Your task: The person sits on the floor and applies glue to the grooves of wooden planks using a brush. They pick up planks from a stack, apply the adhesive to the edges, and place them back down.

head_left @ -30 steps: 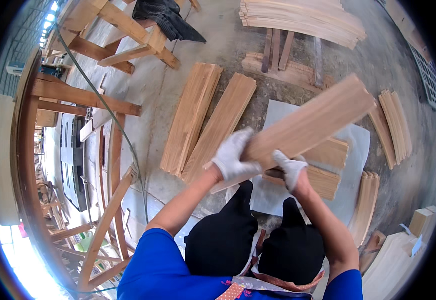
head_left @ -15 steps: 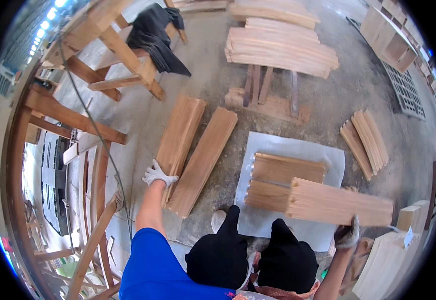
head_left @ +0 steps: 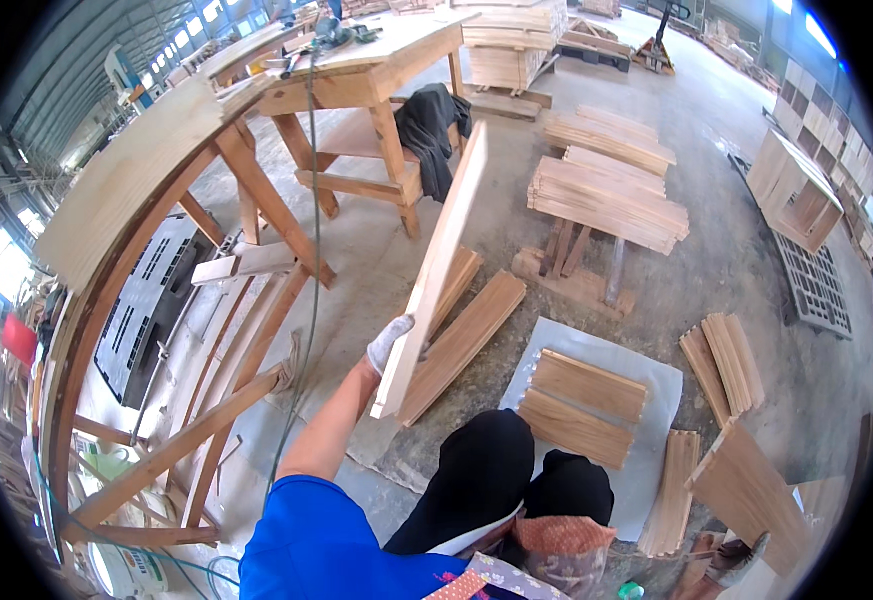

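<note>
My left hand (head_left: pixel 389 343), in a white glove, grips a long wooden plank (head_left: pixel 438 265) that is raised on edge and tilted, its narrow side toward me. Below and beside it, another plank (head_left: pixel 461 350) lies on the floor, with a second one (head_left: pixel 453 290) partly hidden behind the raised plank. At the lower right, my gloved right hand (head_left: pixel 741 562) is closed at the edge of a wide wooden board (head_left: pixel 751 492), which sits at a slant. In front of my knees, two short brown boards (head_left: pixel 576 425) lie side by side on a white sheet (head_left: pixel 646 365).
Narrow slats (head_left: pixel 671 495) lie by the sheet's right edge, and more slats (head_left: pixel 724 365) lie beyond. Ahead, planks (head_left: pixel 606 200) are stacked on a low stand. A wooden workbench (head_left: pixel 396 75) with a dark cloth (head_left: pixel 426 130) stands far left; a cable (head_left: pixel 311 200) hangs nearer.
My left hand has lifted a plank off the floor. My right hand has moved down and right, from the plank over the sheet to a board there. The view has tilted upward.
</note>
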`<state>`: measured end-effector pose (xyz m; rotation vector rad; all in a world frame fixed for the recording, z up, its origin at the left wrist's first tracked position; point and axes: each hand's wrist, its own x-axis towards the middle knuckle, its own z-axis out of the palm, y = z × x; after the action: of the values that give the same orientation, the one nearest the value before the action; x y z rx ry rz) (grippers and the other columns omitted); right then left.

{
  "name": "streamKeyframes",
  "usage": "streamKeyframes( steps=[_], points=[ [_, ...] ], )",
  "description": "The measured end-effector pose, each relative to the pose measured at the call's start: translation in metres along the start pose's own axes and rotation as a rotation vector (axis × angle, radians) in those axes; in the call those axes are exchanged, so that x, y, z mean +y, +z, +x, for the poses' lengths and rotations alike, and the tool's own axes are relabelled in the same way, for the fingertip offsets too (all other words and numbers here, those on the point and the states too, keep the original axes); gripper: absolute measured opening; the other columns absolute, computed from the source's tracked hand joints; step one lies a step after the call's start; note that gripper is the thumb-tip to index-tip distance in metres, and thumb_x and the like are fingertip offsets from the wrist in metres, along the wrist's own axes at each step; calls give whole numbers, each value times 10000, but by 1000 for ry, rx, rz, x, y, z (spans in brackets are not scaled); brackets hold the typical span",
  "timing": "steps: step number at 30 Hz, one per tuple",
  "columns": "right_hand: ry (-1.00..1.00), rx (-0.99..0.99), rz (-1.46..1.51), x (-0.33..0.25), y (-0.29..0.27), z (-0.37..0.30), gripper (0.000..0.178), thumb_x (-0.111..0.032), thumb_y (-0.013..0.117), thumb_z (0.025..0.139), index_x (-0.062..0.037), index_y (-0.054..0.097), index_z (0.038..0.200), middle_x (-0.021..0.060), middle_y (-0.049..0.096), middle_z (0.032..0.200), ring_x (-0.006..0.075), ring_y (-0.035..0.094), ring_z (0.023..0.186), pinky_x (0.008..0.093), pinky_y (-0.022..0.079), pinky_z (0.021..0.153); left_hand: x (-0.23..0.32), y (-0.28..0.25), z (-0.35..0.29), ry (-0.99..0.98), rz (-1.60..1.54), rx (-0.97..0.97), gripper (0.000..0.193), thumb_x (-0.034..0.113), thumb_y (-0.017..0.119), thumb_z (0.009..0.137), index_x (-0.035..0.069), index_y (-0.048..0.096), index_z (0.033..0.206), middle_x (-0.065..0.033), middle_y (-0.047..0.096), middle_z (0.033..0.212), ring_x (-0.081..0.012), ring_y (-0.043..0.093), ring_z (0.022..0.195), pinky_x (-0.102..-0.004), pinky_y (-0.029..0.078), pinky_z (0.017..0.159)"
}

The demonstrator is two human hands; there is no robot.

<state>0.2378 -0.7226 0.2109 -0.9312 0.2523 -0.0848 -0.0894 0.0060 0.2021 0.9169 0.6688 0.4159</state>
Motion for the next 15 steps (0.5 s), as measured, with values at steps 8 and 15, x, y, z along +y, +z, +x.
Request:
streamKeyframes(
  steps=[8,15],
  points=[
    [-96,-104,-12,-46,49,-80,658,-430,552,806,-9,391,1286,150,483,1253,273,421,1177,397,293,1015,22,214,-33,-292,-484,-1095,464,352,580,839,32,507,1168,-28,604,830,-108,555,576,-232,476,514],
    [-70,-115,70,-86,-3,-119,516,-347,519,837,1,468,1214,149,475,1269,229,472,1137,399,364,975,-34,375,-100,65,184,-611,507,327,715,727,-23,586,1071,-94,641,946,-192,623,821,-329,502,728]
  ],
)
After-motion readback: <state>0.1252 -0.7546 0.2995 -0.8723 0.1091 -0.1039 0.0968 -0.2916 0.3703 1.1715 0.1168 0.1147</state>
